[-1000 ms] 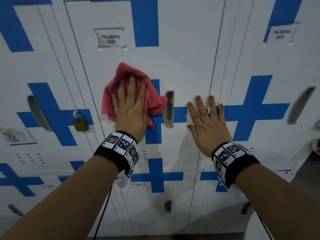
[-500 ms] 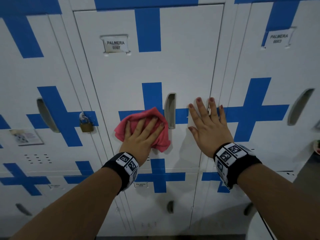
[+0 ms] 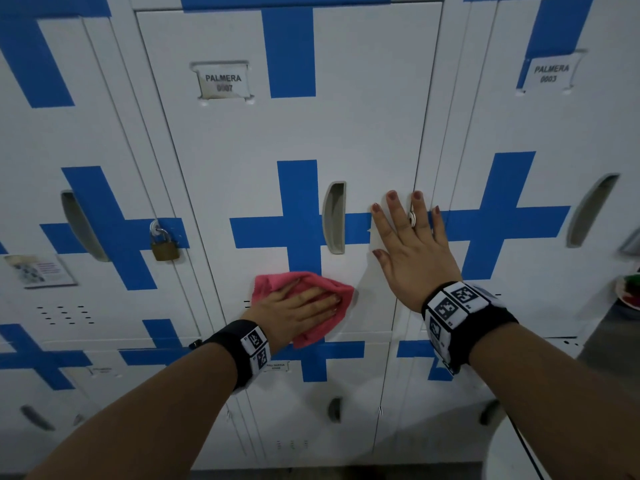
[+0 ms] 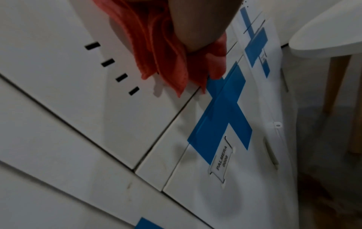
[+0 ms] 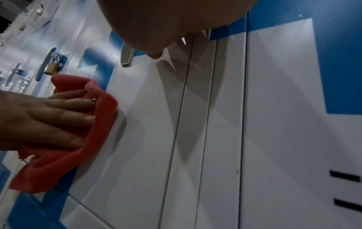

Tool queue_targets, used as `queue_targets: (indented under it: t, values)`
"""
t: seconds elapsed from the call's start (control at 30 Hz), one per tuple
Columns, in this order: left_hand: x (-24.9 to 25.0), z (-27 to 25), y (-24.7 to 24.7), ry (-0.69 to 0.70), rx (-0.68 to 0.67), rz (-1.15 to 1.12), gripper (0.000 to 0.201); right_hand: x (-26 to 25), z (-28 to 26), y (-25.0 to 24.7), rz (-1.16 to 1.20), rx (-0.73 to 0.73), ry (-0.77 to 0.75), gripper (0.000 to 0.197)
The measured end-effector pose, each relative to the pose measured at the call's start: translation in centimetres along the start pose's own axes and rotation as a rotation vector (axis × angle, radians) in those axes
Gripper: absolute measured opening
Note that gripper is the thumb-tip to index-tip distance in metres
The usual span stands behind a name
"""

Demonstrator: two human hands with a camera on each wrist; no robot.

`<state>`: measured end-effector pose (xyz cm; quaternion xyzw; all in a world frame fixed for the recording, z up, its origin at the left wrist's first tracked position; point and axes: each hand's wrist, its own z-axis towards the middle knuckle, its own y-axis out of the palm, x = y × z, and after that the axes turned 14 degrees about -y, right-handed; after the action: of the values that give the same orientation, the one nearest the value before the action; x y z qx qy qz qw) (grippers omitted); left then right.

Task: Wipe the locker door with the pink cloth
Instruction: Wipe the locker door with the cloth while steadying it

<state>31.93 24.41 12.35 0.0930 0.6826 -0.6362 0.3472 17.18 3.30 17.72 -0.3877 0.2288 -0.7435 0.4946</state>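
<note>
A person faces a bank of white lockers marked with blue crosses. The door (image 3: 363,133) in the middle is white metal with a blue cross, a recessed grey handle (image 3: 334,218) near its right edge and a label (image 3: 223,81) reading "PALMERA 0007" near its top left corner.

The left hand (image 3: 294,306) lies flat on a pink cloth (image 3: 337,291), fingers straight and pointing right, pressing it against the door near the bottom edge, below the cross and handle. The cloth is a soft, bunched and folded rag, coral pink; it sticks out above and to the right of the fingers, and its lower corner reaches the door's bottom edge. From the left wrist its folded layers hang in loose pleats beside a row of dark vent slots (image 4: 111,68).

The right hand (image 3: 414,251) is spread, fingers straight and pointing up, palm pressed on the door's right edge just right of the handle. It holds nothing. A ring (image 3: 412,218) shows on one finger.

On the locker to the left, a brass padlock (image 3: 164,245) hangs closed.
</note>
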Motion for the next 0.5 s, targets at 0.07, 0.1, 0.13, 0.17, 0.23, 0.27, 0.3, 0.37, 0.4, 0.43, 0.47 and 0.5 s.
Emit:
queue_targets:
  t: [0.07,0.1,0.13,0.17,0.23,0.27,0.3,0.37,0.4,0.43,0.47,0.5]
  values:
    - [0.1,0.0,-0.1,0.024,-0.027,0.007,0.098,0.0,0.0,-0.1,0.001,-0.009,-0.001,0.064]
    - [0.0,-0.1,0.1,0.035,-0.041,0.019,0.097,0.0,0.0,-0.1,-0.001,-0.013,-0.002,0.064]
    - [0.0,-0.2,0.2,0.051,-0.050,0.016,0.094,0.0,-0.1,-0.2,-0.003,-0.019,-0.001,0.064]
    - [0.1,-0.3,0.3,0.067,-0.045,0.008,0.091,0.0,-0.1,-0.2,-0.004,-0.025,0.002,0.064]
    - [0.4,-0.2,0.7,0.082,-0.051,-0.003,0.083,-0.1,-0.1,-0.4,-0.002,-0.033,0.006,0.065]
    - [0.6,-0.3,0.8,0.101,-0.052,-0.019,0.079,-0.1,-0.1,-0.5,0.000,-0.035,0.008,0.065]
    - [0.7,-0.5,0.9,0.122,-0.051,-0.048,0.075,-0.2,-0.1,-0.6,0.002,-0.036,0.010,0.065]
    - [0.8,-0.9,1.0,0.148,-0.047,-0.066,0.070,-0.2,-0.2,-0.8,0.009,-0.043,0.012,0.064]
    - [0.7,-1.1,1.1,0.166,-0.049,-0.038,0.070,-0.2,-0.2,-0.9,0.011,-0.050,0.012,0.064]
    - [0.6,-1.1,1.2,0.186,-0.055,-0.021,0.070,-0.2,-0.2,-1.0,0.013,-0.055,0.012,0.064]
    - [0.6,-1.3,1.4,0.202,-0.070,-0.032,0.069,-0.2,-0.3,-1.1,0.015,-0.061,0.012,0.064]
    - [0.5,-1.2,2.0,0.187,-0.052,-0.045,0.067,-0.2,-0.3,-1.2,0.016,-0.067,0.012,0.064]
